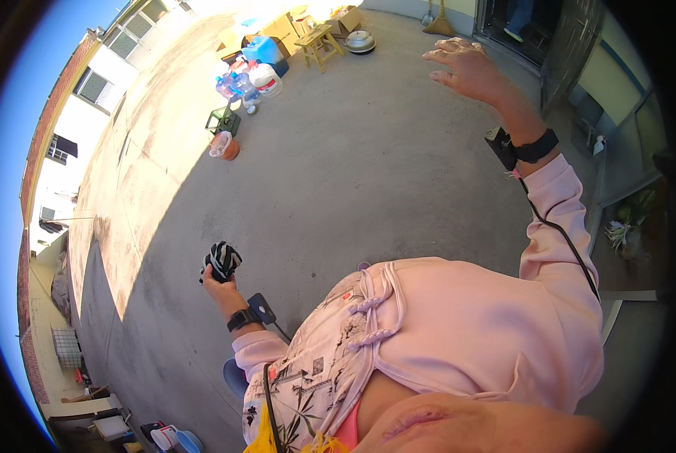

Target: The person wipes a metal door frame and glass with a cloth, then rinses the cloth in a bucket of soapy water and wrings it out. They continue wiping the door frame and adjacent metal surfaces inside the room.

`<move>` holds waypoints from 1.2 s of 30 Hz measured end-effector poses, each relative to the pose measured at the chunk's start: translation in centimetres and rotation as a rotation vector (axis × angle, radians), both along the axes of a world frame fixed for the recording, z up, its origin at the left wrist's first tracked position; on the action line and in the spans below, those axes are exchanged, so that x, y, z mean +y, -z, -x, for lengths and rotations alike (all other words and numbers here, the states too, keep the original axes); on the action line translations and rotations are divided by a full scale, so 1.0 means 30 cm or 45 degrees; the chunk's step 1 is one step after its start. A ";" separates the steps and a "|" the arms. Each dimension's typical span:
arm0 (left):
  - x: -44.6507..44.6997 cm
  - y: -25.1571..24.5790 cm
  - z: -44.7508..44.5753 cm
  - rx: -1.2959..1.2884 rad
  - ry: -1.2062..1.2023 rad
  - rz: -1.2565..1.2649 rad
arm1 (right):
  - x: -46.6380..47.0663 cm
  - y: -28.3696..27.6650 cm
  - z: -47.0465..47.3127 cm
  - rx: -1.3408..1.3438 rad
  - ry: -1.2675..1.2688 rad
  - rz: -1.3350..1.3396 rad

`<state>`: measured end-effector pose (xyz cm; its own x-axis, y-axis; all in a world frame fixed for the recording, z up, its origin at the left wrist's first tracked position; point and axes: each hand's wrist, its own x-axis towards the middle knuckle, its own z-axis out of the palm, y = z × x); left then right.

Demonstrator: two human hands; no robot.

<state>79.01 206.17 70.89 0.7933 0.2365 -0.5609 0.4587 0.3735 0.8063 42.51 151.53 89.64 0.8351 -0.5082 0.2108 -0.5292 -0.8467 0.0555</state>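
My left hand (220, 283) is at the lower left, its fingers closed around a bunched black-and-white striped cloth (222, 261). A dark watch-like band and a small dark device with a cable are at that wrist. At the upper right, my right hand (461, 69) is stretched out above the concrete ground, back of the hand in view and fingers apart, with nothing seen in it. A black strap (536, 148) with a small box and a cable is around that wrist. The front and sleeves of a pink top (462, 323) fill the lower part of the view.
Ahead stand a wooden stool (319, 45), a lidded metal pot (360, 42), cardboard boxes (281, 29), a blue container (263, 51), several plastic bottles (242, 85) and a lined orange bucket (225, 146). A broom (440, 24) leans beside an open doorway, where a person's leg (519, 20) shows.
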 end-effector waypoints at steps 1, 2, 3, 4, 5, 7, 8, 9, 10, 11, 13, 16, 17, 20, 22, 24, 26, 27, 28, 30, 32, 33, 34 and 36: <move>-0.064 0.029 -0.038 0.014 0.079 0.010 | -0.052 -0.027 0.043 -0.182 0.011 -0.228; -0.133 0.060 -0.079 0.055 0.110 -0.003 | -0.097 -0.059 0.081 -0.239 -0.030 -0.100; -0.216 0.095 -0.129 0.093 0.164 -0.008 | -0.143 -0.103 0.124 -0.284 -0.012 0.038; -0.291 0.130 -0.172 0.066 0.221 -0.048 | -0.175 -0.147 0.163 -0.262 0.095 0.152; -0.366 0.165 -0.215 0.096 0.249 -0.034 | -0.203 -0.196 0.202 -0.342 0.034 0.147; -0.501 0.234 -0.284 0.125 0.301 -0.003 | -0.258 -0.303 0.262 -0.387 0.092 0.089; -0.609 0.276 -0.322 0.137 0.388 0.002 | -0.280 -0.343 0.295 -0.478 0.267 -0.079; -0.696 0.306 -0.349 0.137 0.537 0.065 | -0.311 -0.361 0.306 -0.504 0.313 -0.214; -0.790 0.335 -0.376 0.187 0.486 -0.028 | -0.328 -0.359 0.330 -0.539 0.356 -0.348; -0.760 0.341 -0.363 0.255 0.338 -0.121 | -0.347 -0.325 0.319 -0.569 0.311 -0.523; -1.087 0.411 -0.432 0.277 0.657 -0.054 | -0.420 -0.229 0.367 -0.746 0.342 -0.925; -1.390 0.502 -0.452 0.321 0.737 -0.081 | -0.443 0.089 0.417 -0.690 0.821 -1.675; -1.481 0.527 -0.454 0.312 0.863 -0.066 | -0.443 0.203 0.431 0.293 0.920 -0.982; -1.744 0.564 -0.443 0.262 1.173 0.084 | -0.446 0.348 0.660 -0.358 0.986 -1.374; -1.877 0.530 -0.440 0.219 1.277 0.095 | -0.454 0.404 0.759 -0.765 0.981 -1.654; -2.015 0.479 -0.410 0.151 1.321 -0.104 | -0.514 0.430 0.813 -0.590 1.135 -1.317; -2.174 0.451 -0.332 -0.173 1.492 -0.159 | -0.621 0.428 0.846 -0.239 1.346 -0.926; -2.253 0.437 -0.293 -0.362 1.581 -0.165 | -0.680 0.421 0.862 0.041 1.479 -0.695; -2.333 0.425 -0.256 -0.427 1.521 -0.328 | -0.744 0.411 0.879 0.322 1.592 -0.455; -2.444 0.395 -0.206 -0.428 1.540 -0.332 | -0.854 0.386 0.917 -0.245 1.478 -0.721; -2.521 0.369 -0.178 -0.409 1.535 -0.332 | -0.947 0.380 0.928 -0.372 1.394 -0.712; -2.563 0.357 -0.172 -0.468 1.542 -0.390 | -1.000 0.384 0.924 -0.226 1.383 -0.571; -2.604 0.349 -0.166 -0.510 1.577 -0.343 | -1.054 0.390 0.913 -0.065 1.378 -0.444; -2.709 0.344 -0.147 -0.548 1.575 -0.310 | -1.183 0.396 0.883 -0.225 1.287 -0.534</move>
<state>83.43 124.92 60.56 0.6591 -0.7059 -0.2596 0.0830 -0.2748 0.9579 16.01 116.05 77.77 -0.0293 -0.9976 -0.0621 -0.9593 0.0455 -0.2788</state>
